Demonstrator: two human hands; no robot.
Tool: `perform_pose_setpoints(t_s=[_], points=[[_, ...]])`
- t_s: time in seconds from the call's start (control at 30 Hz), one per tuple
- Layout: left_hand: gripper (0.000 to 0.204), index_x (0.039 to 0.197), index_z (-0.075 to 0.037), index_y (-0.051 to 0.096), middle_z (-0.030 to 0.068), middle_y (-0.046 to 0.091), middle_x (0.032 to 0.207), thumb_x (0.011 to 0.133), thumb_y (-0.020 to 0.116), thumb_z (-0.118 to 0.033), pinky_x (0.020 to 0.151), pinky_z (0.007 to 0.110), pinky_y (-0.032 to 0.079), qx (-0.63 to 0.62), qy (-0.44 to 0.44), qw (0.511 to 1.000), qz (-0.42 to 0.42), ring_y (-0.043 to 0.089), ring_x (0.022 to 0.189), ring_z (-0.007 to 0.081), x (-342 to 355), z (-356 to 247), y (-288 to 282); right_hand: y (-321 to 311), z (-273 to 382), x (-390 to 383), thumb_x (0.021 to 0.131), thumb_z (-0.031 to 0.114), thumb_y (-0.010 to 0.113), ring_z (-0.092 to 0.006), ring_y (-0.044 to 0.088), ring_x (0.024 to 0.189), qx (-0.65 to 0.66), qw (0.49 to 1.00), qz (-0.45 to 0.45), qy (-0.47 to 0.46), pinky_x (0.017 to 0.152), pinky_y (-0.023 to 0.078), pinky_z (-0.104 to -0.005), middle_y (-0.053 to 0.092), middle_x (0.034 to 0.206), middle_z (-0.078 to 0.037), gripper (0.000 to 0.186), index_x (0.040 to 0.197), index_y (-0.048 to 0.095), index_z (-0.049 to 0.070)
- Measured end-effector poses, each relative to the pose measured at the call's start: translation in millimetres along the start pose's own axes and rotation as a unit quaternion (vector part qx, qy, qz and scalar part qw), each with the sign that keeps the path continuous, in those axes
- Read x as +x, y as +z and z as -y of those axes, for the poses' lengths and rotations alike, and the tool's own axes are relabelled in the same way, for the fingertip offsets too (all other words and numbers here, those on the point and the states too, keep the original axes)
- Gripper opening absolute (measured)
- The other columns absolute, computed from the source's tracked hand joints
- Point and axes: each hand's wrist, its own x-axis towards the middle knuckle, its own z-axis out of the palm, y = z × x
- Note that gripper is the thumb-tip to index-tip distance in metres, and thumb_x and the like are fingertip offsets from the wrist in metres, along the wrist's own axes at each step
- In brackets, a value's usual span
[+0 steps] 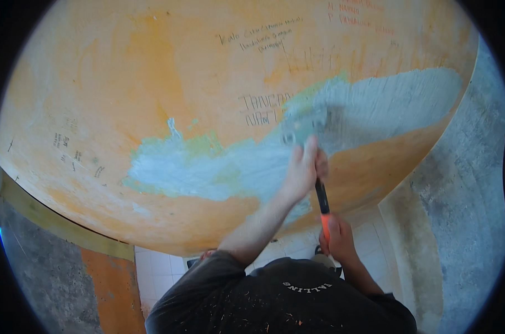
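A long-handled scraper (322,199) with a black and orange-red handle is held up against an orange-painted wall (197,89). My left hand (302,167) grips it high up, just below its wide grey head, which is smeared by motion. Lower down, my right hand (338,238) is closed round the orange-red end of the handle. The scraper's head lies over a bare pale blue-white patch (219,170) that runs across the wall, with greenish edges along the remaining orange paint. Whether the blade touches the surface cannot be made out.
Handwriting in dark and red marks the orange paint. At the right stands a grey-blue mottled wall (475,183). Pale floor tiles (161,267) show below, near my feet. At lower left are a grey surface (41,250) and an orange-brown strip (110,289).
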Motion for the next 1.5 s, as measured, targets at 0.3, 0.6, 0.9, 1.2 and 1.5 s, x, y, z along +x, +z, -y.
perform_pose_setpoints(t_s=[0.3, 0.6, 0.9, 1.2, 1.5], points=[[0.035, 0.087, -0.013, 0.033, -0.0023, 0.034, 0.062, 0.104, 0.039, -0.043, 0.047, 0.027, 0.037, 0.004, 0.000, 1.000, 0.014, 0.037, 0.050, 0.0098, 4.0, 17.3, -23.0, 6.4, -1.3, 13.7, 0.104, 0.036, 0.038, -0.0084, 0.042, 0.037, 0.011, 1.000, 0.013, 0.022, 0.037, 0.035, -0.0251, 0.044, 0.050, 0.000, 0.036, 0.103, 0.056, 0.005], [0.031, 0.093, -0.013, 0.037, -0.0029, 0.034, 0.060, 0.104, 0.040, -0.042, 0.047, 0.027, 0.035, 0.010, 0.008, 1.000, 0.018, 0.036, 0.050, 0.0094, 26.2, -9.0, -18.8, 18.5, 13.6, 31.0, 0.105, 0.036, 0.036, -0.0075, 0.040, 0.037, 0.014, 1.000, 0.011, -0.012, 0.037, 0.033, -0.0246, 0.044, 0.050, 0.000, 0.039, 0.107, 0.057, 0.004], [0.033, 0.101, -0.010, 0.041, -0.0020, 0.035, 0.060, 0.105, 0.039, -0.043, 0.046, 0.028, 0.035, -0.017, -0.047, 0.999, -0.012, 0.037, 0.049, 0.0106, -6.7, 28.5, -31.2, 4.1, -28.6, -0.5, 0.105, 0.043, 0.032, -0.0107, 0.038, 0.035, 0.048, 0.996, 0.050, 0.052, 0.035, 0.034, -0.0268, 0.041, 0.050, -0.002, 0.046, 0.116, 0.054, 0.004], [0.033, 0.098, -0.010, 0.041, -0.0014, 0.035, 0.063, 0.105, 0.038, -0.042, 0.048, 0.027, 0.034, 0.037, -0.019, 0.998, -0.038, 0.036, 0.052, 0.0106, -12.4, 21.5, -28.5, 16.9, -25.7, 10.1, 0.103, 0.033, 0.043, -0.0097, 0.042, 0.039, 0.138, 0.986, 0.080, 0.052, 0.038, 0.035, -0.0252, 0.046, 0.056, -0.002, 0.032, 0.109, 0.054, 0.003], [0.029, 0.095, -0.014, 0.039, 0.0011, 0.037, 0.069, 0.105, 0.037, -0.041, 0.060, 0.032, 0.038, -0.071, -0.078, 0.986, -0.128, 0.041, 0.062, 0.0148, -49.1, 127.8, -16.7, -92.3, -86.5, -4.3, 0.091, 0.012, 0.063, -0.0060, 0.044, 0.044, 0.039, 0.983, 0.119, 0.136, 0.041, 0.036, -0.0233, 0.049, 0.061, 0.002, 0.036, 0.124, 0.056, -0.001]])
